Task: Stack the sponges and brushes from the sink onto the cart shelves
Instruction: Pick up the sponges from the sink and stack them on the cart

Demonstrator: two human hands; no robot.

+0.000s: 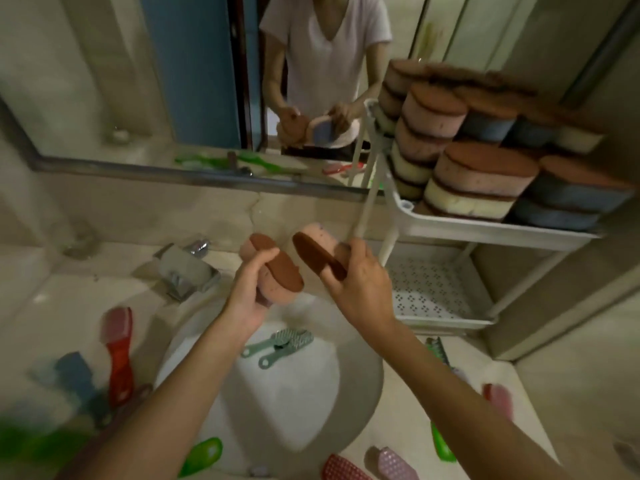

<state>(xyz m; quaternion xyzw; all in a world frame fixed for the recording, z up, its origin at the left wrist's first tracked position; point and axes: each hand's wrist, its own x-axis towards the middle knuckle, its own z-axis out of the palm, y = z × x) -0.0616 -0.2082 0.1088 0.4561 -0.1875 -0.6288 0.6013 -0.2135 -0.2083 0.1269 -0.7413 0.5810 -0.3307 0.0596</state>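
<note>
Pink foam with a rough brown scouring face makes up both oval sponges held over the sink (pixel 284 403). The left hand (pixel 247 296) curls round the left sponge (pixel 282 270), thumb laid across the brown face and fingers wrapped under the speckled foam. The right hand (pixel 360 284) grips the right sponge (pixel 313 251) by one end, tilted so its brown pad faces left. The two sponges are close but apart.

Just right of the hands stands a white plastic cart (pixel 485 227). Its top shelf is packed with stacked sponges (pixel 481 174), thick rounded slabs of pink, cream and blue foam, each capped in brown. The lower shelf (pixel 433 289) is a perforated white tray.

In the smooth white basin lie two teal brushes (pixel 280 342) with ribbed heads and looped handles, side by side. On the pale stone counter (pixel 45 327) left of the sink lie a red brush (pixel 117 351) and a blurred blue one (pixel 79 379). At the near rim are a glossy green brush (pixel 202 455) and textured pink ones (pixel 394 465). A chrome tap (pixel 187 268) sits behind the basin, below a mirror (pixel 104 81).
</note>
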